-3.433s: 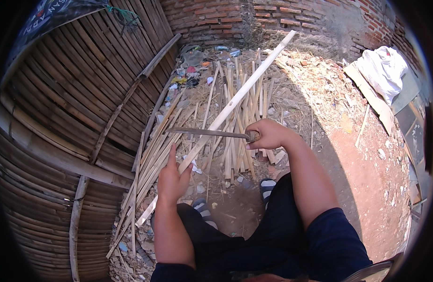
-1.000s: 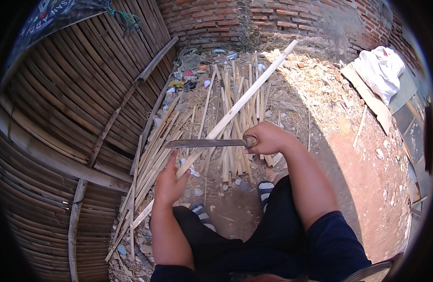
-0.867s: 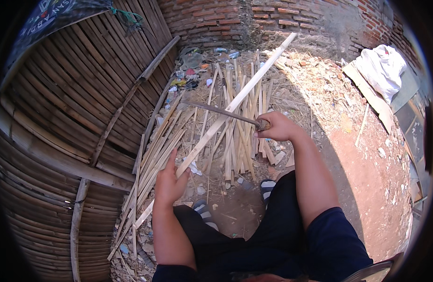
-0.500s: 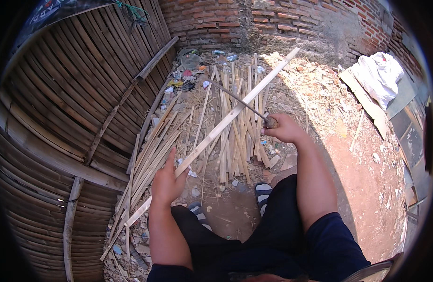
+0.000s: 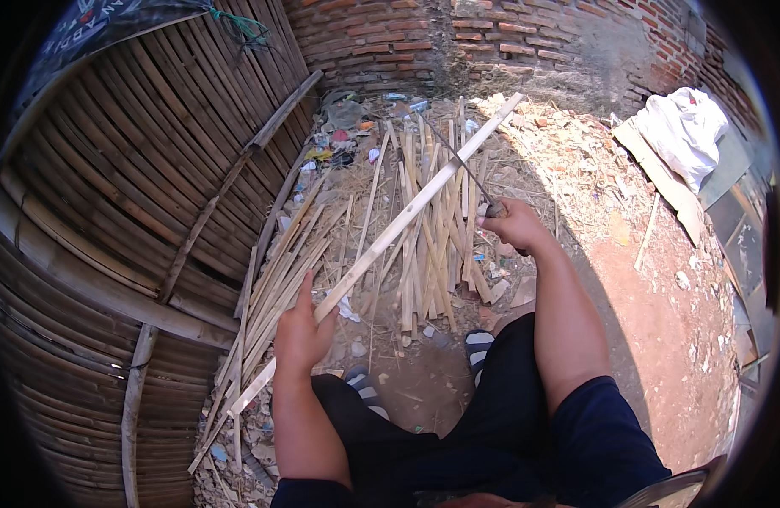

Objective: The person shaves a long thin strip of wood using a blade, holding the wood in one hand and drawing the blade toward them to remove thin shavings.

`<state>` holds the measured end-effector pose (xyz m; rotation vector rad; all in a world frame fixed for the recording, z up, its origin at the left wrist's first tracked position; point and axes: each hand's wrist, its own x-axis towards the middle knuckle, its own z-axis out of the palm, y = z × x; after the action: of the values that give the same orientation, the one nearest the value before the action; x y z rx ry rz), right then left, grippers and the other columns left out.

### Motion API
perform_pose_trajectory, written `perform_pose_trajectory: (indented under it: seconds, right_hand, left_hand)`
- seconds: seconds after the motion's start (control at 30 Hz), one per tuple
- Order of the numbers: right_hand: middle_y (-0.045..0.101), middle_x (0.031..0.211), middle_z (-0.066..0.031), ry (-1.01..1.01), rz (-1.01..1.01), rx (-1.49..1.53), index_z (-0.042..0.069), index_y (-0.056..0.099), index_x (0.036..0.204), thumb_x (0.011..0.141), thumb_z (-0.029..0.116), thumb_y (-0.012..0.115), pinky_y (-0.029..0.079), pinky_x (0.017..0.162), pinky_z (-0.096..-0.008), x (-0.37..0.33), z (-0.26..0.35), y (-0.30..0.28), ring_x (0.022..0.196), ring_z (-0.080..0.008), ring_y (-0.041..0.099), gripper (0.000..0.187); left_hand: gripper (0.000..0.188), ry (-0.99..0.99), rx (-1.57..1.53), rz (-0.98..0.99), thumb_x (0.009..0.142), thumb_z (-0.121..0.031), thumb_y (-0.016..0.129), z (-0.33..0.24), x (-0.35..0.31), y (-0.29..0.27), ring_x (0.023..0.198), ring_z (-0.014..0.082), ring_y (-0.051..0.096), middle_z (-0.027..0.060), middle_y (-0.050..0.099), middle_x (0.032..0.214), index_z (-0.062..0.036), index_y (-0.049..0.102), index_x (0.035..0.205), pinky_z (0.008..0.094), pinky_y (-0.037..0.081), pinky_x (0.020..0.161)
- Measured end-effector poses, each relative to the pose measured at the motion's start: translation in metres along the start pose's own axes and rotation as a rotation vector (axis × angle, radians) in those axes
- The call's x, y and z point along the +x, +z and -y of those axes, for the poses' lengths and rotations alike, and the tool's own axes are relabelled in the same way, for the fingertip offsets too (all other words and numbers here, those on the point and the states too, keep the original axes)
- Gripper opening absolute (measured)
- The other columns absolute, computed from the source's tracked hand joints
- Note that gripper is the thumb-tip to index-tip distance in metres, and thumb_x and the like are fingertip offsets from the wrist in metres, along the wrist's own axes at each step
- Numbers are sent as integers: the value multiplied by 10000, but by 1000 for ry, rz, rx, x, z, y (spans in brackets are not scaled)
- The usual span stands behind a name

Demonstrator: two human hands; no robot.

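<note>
A long pale strip of split bamboo [image 5: 388,233] slants across in front of me, its far end up and to the right. My left hand [image 5: 302,332] is closed around its lower part, with the index finger stretched along it. My right hand [image 5: 518,227] grips the handle of a machete [image 5: 477,179]. The long thin dark blade, seen nearly edge-on, crosses the strip in its far half and appears to lie against it. Below the strip, a heap of similar bamboo strips [image 5: 419,279] lies on the ground.
More strips [image 5: 275,305] lie along the slatted bamboo wall [image 5: 187,135] at my left. Litter [image 5: 343,140] lies by the brick wall [image 5: 373,38]. A white sack [image 5: 682,135] rests on a board at the far right. My sandalled feet [image 5: 366,389] stand near the heap.
The machete has slid along the strip toward its far end and its blade now points more away from me. My right hand has moved slightly right; the strip's far end sits a little lower.
</note>
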<state>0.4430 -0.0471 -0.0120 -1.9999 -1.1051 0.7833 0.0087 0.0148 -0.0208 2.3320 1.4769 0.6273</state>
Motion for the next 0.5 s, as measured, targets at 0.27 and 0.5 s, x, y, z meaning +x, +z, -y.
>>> perform_pose_trajectory:
  seconds: [0.27,0.5]
  right_hand:
    - [747,1070,-250,-457,366,-481,50,743,1246,862,427,852,554,936,-509,-29,44,51,1062,-449,710,549]
    - [770,1027,-153,-290,351,-201,24,737,1225,876,399,855,567,886,-456,1,16,29,982,-328,731,525]
  left_hand:
    - [840,-17,-85,14,924,-180,789,-6,1,13,665,331,722,191,719,762,-35,399,1653,394,549,661]
    - [866,-6,-114,-49,929,-272,781,-3,-3,5,780,435,741,204,738,812,-105,375,1675,501,563,714]
